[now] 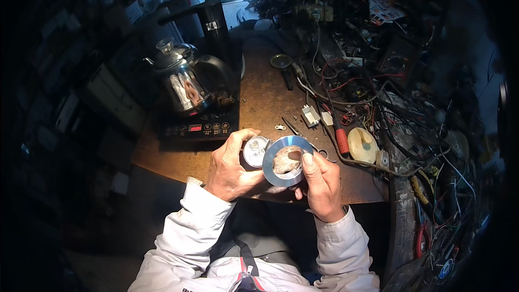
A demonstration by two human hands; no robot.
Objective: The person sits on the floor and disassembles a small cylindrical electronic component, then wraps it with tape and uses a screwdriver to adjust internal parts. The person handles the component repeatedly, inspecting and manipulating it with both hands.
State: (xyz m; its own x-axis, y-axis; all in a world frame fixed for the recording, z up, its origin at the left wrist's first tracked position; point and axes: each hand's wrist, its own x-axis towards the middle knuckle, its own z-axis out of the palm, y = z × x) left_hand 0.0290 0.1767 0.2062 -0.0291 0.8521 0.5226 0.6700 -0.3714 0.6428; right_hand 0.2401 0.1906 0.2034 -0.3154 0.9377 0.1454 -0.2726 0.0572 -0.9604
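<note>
Both hands are closed around metal parts above the near edge of the wooden table. Between the thumb and fingers of my left hand (pixel 231 170) is a small round silver metal part (pixel 255 150) with an uneven face. My right hand (pixel 323 184) grips a wide, shiny blue-grey metal ring (pixel 292 141), its thumb lying on the rim. Through the ring's opening a pale, mottled surface and a dark spot show; I cannot tell what they belong to. The two parts sit side by side, and my left thumb reaches toward the ring's left edge. Fingers below the ring are partly hidden.
A glass-and-metal kettle (pixel 184 84) stands on a black induction cooker (pixel 208 124) at the left. Beyond my hands lie a magnifying glass (pixel 281 62) and a small white box (pixel 310 115). A red-handled tool (pixel 341 141), a cream disc (pixel 363 146) and tangled wires crowd the right.
</note>
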